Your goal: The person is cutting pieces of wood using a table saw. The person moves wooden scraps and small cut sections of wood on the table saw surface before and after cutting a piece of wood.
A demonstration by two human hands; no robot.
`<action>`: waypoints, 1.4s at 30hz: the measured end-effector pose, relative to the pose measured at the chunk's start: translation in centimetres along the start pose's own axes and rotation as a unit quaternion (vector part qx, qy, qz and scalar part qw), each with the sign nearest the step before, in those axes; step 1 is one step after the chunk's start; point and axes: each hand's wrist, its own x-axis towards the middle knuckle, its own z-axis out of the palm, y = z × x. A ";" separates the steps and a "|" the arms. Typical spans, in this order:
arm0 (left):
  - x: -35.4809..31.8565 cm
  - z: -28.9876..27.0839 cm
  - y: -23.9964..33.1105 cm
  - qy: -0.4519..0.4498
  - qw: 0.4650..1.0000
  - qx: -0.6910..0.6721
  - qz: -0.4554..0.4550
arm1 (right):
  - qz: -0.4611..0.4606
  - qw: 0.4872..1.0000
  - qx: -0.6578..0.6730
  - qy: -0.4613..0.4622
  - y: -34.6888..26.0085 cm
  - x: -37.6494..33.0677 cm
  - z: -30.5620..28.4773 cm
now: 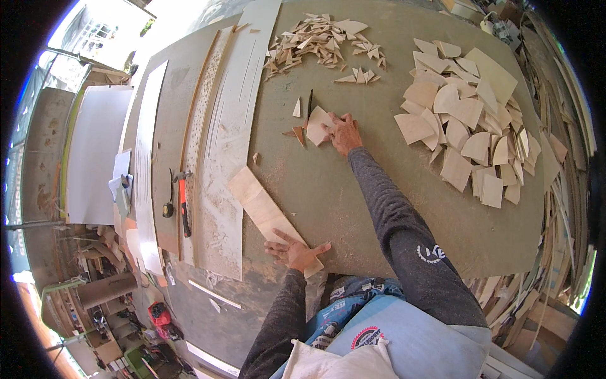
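My left hand lies spread over the lower end of a long pale wooden board, thumb stretched out to the right. Farther up the table, the fingers of my right hand are closed on a small wooden piece with a curved edge. Just left of that piece stands a thin dark strip, seen edge-on, that looks like a saw blade. Beside it lie a pale wooden sliver and a few reddish-brown offcuts.
Curved wooden pieces are heaped on the right of the table. Small pointed offcuts pile up at the far side. On the left lie a hammer, a tape measure and long strips. Wood scraps stack along the right edge.
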 end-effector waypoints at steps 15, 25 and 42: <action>-0.3 -0.3 0.2 0.004 1.000 -0.001 0.003 | 0.035 0.999 -0.003 -0.003 -0.9 0.5 -0.4; -0.7 -0.6 0.7 -0.001 1.000 0.005 0.006 | 0.024 0.999 0.027 -0.003 0.2 0.6 0.3; -0.5 -0.2 0.3 0.006 1.000 0.011 -0.005 | 0.027 0.999 0.028 0.003 -0.6 -0.2 0.5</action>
